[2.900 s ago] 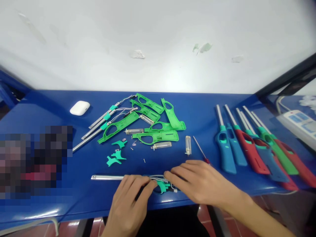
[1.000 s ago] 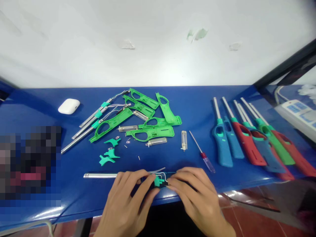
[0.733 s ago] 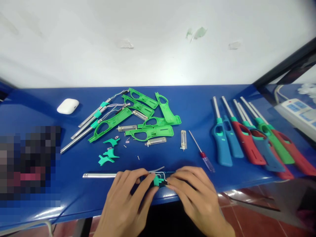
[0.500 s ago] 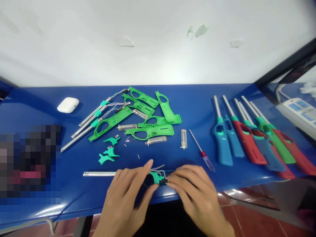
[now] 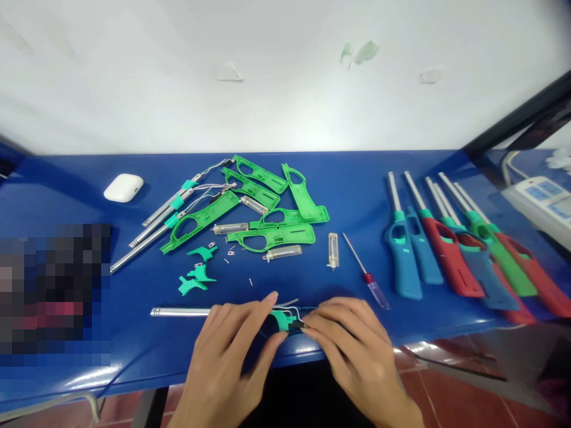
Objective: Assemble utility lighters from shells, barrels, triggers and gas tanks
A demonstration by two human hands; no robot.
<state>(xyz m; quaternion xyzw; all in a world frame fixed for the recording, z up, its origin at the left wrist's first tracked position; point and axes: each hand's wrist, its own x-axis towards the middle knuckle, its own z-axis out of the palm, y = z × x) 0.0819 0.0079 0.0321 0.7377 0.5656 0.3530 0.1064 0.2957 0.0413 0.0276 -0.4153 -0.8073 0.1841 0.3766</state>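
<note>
An opened stick lighter lies along the table's front edge, its metal tube [image 5: 181, 312] pointing left. My left hand [image 5: 232, 345] grips its front part, with the fingers over the body and the thumb against the green trigger [image 5: 281, 320]. White wires [image 5: 292, 308] loop above the trigger. A small black part [image 5: 296, 325] sits just right of the trigger. My right hand [image 5: 352, 339] is closed at the lighter's rear, its thumb and fingertips pinching by the black part and a wire. Most of the blue casing is hidden under both hands.
Green half shells [image 5: 276, 238], clear fuel tanks [image 5: 285, 252], loose triggers [image 5: 203, 273] and tubes with wires [image 5: 156, 223] lie beyond my hands. A screwdriver [image 5: 368, 279] and several whole lighters [image 5: 404, 261] are to the right. A white case [image 5: 124, 188] sits far left.
Both hands stay almost in place on the lighter. Around the trigger and black part there is only a very slight shift; the things on the table have not moved.
</note>
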